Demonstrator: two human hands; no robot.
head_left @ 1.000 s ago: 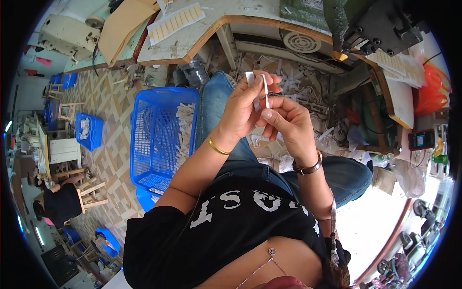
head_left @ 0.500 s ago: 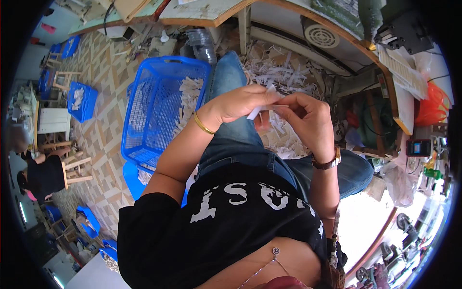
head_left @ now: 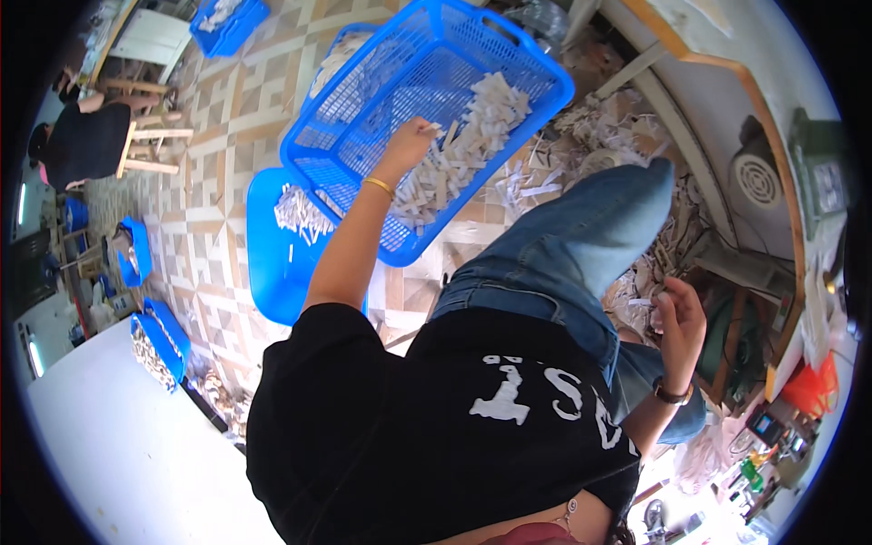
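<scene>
My left hand point(head_left: 411, 143) reaches over a large blue plastic basket point(head_left: 313, 118), its fingers pinched on a small white strip point(head_left: 435, 130). Beneath and beside it, a heap of short white strips point(head_left: 490, 113) lies along the basket's right side. Above the scraps at the right, my right hand point(head_left: 681, 327) is held near my knee with its fingers curled together. A pale sliver shows at those fingertips, but I cannot make out whether it is held or lies on the floor behind.
Next to the basket sits a blue tub point(head_left: 272, 263) with more white strips. Paper-like scraps point(head_left: 627, 136) litter the floor under the wooden-edged table point(head_left: 727, 59). A person point(head_left: 86, 145) sits on a wooden stool at the far left. A red bag point(head_left: 811, 391) hangs at right.
Both hands were together on a white strip over my lap. They have parted: the left went out over the basket, the right drew away to the right. The view has turned toward the basket.
</scene>
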